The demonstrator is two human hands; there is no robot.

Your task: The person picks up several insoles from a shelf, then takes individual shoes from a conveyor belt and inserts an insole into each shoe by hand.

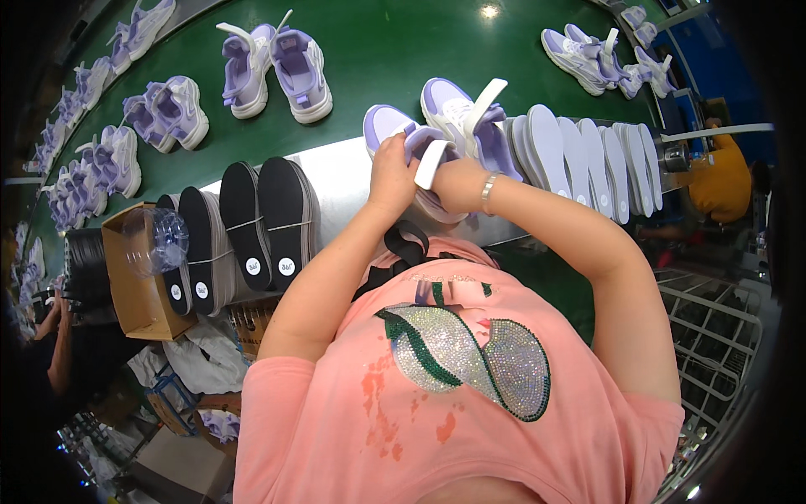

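Observation:
A lilac and white sneaker point(383, 123) is held in front of me at the near edge of the green table, toe pointing away. My left hand point(392, 178) is closed round its left side. My right hand point(460, 185) is closed at the opening and heel, with its fingertips hidden behind the white strap point(431, 165) and inside the shoe. A second lilac and white sneaker point(453, 107) stands just right of it, its white strap raised. Stacks of pale insoles point(550, 149) stand just beyond it to the right.
Bundled black insoles point(243, 214) lean on the metal ledge point(344, 189) at my left, beside a cardboard box point(126, 286) with clear plastic. Several sneaker pairs point(277, 71) stand on the green table point(378, 50). A white wire rack point(714, 336) is at right; other people work at both sides.

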